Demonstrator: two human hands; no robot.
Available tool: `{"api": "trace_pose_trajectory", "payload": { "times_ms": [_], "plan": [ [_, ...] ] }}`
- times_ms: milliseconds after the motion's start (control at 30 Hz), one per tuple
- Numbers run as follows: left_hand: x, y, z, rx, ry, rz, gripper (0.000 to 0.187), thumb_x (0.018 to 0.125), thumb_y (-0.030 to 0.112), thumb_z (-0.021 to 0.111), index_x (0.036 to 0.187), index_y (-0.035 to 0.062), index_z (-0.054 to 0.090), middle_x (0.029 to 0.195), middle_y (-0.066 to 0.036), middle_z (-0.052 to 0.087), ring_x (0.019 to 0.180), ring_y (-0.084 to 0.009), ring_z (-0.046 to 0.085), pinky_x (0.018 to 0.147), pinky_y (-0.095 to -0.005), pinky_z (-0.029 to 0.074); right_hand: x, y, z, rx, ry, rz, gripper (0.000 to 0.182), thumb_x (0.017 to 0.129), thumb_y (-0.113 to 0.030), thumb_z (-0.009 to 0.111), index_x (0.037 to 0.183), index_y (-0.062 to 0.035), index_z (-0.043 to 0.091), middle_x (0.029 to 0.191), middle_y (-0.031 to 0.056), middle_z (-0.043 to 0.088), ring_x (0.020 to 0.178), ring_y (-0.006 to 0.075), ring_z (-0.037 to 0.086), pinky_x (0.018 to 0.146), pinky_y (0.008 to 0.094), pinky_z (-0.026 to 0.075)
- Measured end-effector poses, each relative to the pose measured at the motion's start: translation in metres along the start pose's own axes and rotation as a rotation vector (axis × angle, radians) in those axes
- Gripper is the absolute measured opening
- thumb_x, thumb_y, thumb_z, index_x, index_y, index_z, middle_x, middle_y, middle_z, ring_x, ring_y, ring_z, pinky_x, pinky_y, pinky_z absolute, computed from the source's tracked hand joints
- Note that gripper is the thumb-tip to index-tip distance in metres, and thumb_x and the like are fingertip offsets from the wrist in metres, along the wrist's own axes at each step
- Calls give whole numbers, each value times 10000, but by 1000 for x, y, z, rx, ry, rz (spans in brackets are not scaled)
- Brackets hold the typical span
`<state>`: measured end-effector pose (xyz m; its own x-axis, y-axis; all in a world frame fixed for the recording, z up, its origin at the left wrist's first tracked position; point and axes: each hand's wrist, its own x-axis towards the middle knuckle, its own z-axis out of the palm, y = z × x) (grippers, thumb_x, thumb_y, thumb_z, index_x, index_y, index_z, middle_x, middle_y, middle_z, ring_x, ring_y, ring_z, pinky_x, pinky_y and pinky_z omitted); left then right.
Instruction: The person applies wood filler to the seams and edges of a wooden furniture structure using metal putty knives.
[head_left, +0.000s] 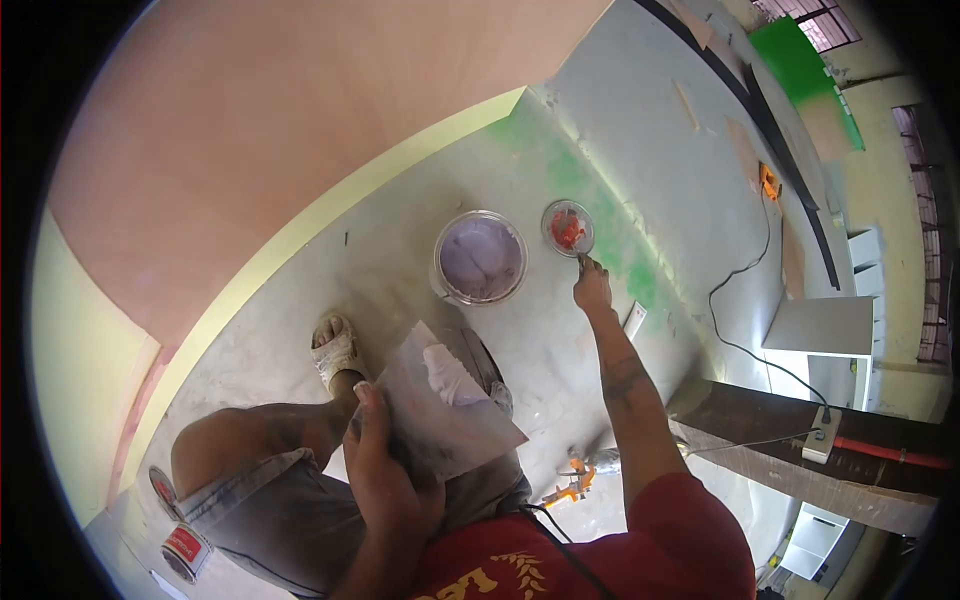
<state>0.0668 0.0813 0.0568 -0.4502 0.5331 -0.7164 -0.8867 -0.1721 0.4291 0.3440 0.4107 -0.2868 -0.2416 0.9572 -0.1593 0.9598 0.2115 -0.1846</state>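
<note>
My left hand (385, 475) grips the near edge of a flat, pale square sheet (435, 430), thumb on top. A smear of whitish-lilac paste (450, 378) lies on the sheet's upper part. My right arm is stretched forward, and my right hand (593, 287) is closed at the near rim of a small round dish (553, 222). Red paste (568, 230) sits in that dish. Whatever the fingers pinch is too small to make out. Left of the dish stands a round tub (440, 262) filled with lilac paste (482, 258).
A large pinkish panel (280, 120) with a pale yellow edge rises at the left. A red-and-white can (186, 550) stands at the lower left. Orange tool (572, 485) lies near my right side. A wooden beam (760, 430) carries a socket (822, 435) and cable.
</note>
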Motion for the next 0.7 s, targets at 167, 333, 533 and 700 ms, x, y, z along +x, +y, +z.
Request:
{"api": "trace_pose_trajectory", "payload": {
  "times_ms": [167,333,533,700],
  "plan": [
    [3,0,-3,24,39,8,379,1062,365,557,1200,15,600,1122,-105,662,1002,-217,667,870,-377,559,22,-6,4,-88,-86,15,520,946,-66,515,1442,-222,487,1352,143,592,1220,395,558,988,507,524],
    [4,2,-6,13,75,-6,378,1060,369,560,1189,17,607,1104,-104,670,986,-216,672,862,-376,562,33,-6,7,-119,-59,-37,436,995,-104,491,1422,-187,510,1316,163,612,1199,404,571,976,522,521],
    [5,1,-4,5,92,-5,377,1058,375,563,1176,21,615,1081,-102,678,967,-215,679,852,-376,565,42,-6,9,-179,-82,-30,472,978,-87,504,1427,-234,501,1329,153,607,1209,399,569,969,523,529],
    [2,-1,-5,-8,100,3,377,1056,379,566,1165,23,622,1063,-100,686,951,-214,684,844,-376,568,50,-1,14,-212,-182,6,646,888,-67,601,1469,-300,441,1448,102,532,1302,360,520,995,524,519]
  ]
}}
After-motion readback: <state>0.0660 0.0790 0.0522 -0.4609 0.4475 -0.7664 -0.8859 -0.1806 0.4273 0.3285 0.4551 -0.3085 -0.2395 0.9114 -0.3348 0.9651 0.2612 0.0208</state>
